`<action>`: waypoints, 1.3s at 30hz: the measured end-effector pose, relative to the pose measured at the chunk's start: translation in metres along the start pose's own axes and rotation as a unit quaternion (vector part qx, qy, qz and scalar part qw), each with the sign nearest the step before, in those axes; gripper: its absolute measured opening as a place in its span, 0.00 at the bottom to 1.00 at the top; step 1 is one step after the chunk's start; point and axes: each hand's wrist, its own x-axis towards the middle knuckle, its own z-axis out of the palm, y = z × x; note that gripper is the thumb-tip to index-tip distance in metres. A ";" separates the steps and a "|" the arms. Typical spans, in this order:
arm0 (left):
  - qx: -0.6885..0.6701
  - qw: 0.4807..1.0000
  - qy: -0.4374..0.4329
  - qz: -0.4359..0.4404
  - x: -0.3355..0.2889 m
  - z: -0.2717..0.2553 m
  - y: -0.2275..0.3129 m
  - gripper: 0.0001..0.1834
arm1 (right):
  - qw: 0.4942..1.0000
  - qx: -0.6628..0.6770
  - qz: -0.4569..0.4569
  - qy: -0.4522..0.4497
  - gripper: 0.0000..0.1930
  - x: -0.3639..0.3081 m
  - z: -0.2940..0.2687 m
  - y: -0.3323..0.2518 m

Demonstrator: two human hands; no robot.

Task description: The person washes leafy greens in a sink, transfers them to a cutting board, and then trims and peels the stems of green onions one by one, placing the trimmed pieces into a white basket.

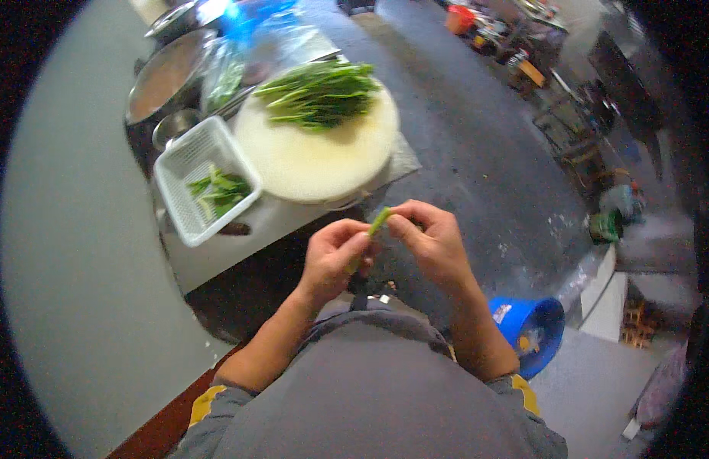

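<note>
Between my two hands, in front of my body, is a short green vegetable stem [380, 220]. My left hand [335, 256] pinches its lower end between thumb and fingers. At the upper end, my right hand [431, 237] closes its thumb and forefinger on the same stem. Beyond them, a pile of long leafy green stalks [324, 93] lies on the far part of a round, pale cutting board [316, 164]. Left of the board stands a white plastic basket [171, 183], with some broken green pieces [219, 191] in it.
Behind the basket are a large metal pot [165, 76] and a small metal bowl [175, 128]. A dark handle [234, 229] sticks out beside the basket. On the floor to my right stands a blue bucket [534, 325]. Cluttered goods [515, 53] line the far right.
</note>
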 end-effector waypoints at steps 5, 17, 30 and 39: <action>0.019 1.000 -0.017 0.001 0.007 0.048 -0.020 0.10 | 0.998 -0.025 -0.033 0.042 0.07 -0.024 -0.046 0.009; -0.219 0.974 -0.022 -0.058 0.072 0.097 -0.044 0.09 | 0.939 0.138 -0.195 0.248 0.01 -0.071 -0.060 0.040; -0.283 0.948 -0.132 -0.065 0.085 0.095 -0.021 0.08 | 0.978 -0.014 0.011 0.210 0.08 -0.065 -0.049 0.036; -0.153 0.978 -0.144 -0.006 0.084 0.085 -0.019 0.17 | 0.959 -0.094 0.021 0.267 0.09 -0.062 -0.043 0.022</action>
